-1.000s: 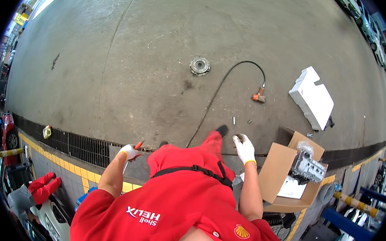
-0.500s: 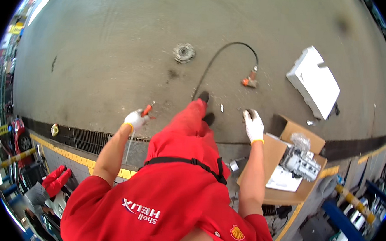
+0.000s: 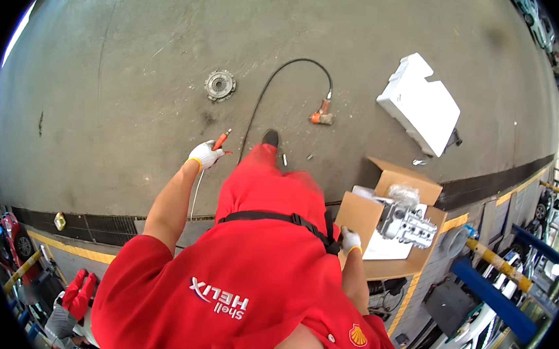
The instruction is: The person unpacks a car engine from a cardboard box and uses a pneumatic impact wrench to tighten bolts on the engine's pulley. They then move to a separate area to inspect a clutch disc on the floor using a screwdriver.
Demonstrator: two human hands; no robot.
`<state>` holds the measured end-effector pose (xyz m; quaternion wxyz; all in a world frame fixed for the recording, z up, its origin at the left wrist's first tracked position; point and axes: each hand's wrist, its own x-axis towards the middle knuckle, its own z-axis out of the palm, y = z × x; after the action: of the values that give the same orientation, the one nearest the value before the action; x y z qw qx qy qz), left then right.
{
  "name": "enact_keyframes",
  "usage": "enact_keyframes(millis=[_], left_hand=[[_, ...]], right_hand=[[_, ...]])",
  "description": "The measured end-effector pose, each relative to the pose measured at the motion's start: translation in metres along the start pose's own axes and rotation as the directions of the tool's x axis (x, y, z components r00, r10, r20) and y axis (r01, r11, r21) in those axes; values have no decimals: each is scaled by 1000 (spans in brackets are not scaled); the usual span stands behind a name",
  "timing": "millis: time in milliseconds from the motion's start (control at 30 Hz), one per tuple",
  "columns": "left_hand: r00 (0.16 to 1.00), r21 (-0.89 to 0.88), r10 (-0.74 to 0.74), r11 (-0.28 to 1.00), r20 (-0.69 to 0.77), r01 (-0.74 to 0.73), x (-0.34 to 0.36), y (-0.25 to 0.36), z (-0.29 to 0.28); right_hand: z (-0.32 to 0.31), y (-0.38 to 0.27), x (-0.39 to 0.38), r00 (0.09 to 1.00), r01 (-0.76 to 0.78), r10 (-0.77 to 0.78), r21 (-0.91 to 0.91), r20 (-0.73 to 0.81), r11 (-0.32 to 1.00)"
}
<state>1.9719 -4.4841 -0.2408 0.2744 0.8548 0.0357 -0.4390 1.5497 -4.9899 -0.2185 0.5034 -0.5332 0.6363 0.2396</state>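
My left hand (image 3: 206, 156), in a white glove with a yellow cuff, is closed round an orange-red air blow gun (image 3: 220, 140) with a metal tip. A thin pale hose (image 3: 196, 193) hangs down from this hand. Low at my right side is my right hand (image 3: 350, 239), gloved too, beside the near left flap of an open cardboard box (image 3: 360, 215). Its fingers hang loosely bent and I see nothing in them. In the box lies a silvery engine part (image 3: 413, 228) with clear plastic wrap (image 3: 404, 196) and white foam (image 3: 389, 247) around it.
On the floor ahead lie a round clutch cover (image 3: 220, 86) and an orange-tipped air tool (image 3: 321, 115) on a black hose (image 3: 275, 76). White foam packing (image 3: 422, 107) lies to the right. A dark floor grate (image 3: 95, 227) crosses at left. Another person (image 3: 70, 312) is at lower left.
My right hand has swung back from ahead to beside my hip and the box. The left hand keeps the blow gun and moves slightly forward. The floor items have shifted left in view.
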Motion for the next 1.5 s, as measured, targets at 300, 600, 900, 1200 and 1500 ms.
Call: enact_keyframes(millis=[300, 600, 900, 1200, 1500], left_hand=[[989, -401, -102, 915, -106, 52, 21, 19, -1], [807, -845, -563, 508, -179, 167, -51, -34, 126], [673, -616, -723, 604, -156, 506, -179, 119, 275], [675, -540, -722, 511, 153, 669, -194, 156, 400], [462, -594, -798, 168, 386, 786, -148, 124, 481]], right_hand=[[-31, -186, 36, 972, 222, -218, -41, 88, 974], [-14, -453, 90, 845, 524, -420, -355, 330, 774], [25, -551, 278, 760, 636, -416, -704, 499, 317], [92, -489, 379, 771, 618, -323, -766, 548, 177], [232, -450, 541, 759, 431, -384, -848, 525, -308]])
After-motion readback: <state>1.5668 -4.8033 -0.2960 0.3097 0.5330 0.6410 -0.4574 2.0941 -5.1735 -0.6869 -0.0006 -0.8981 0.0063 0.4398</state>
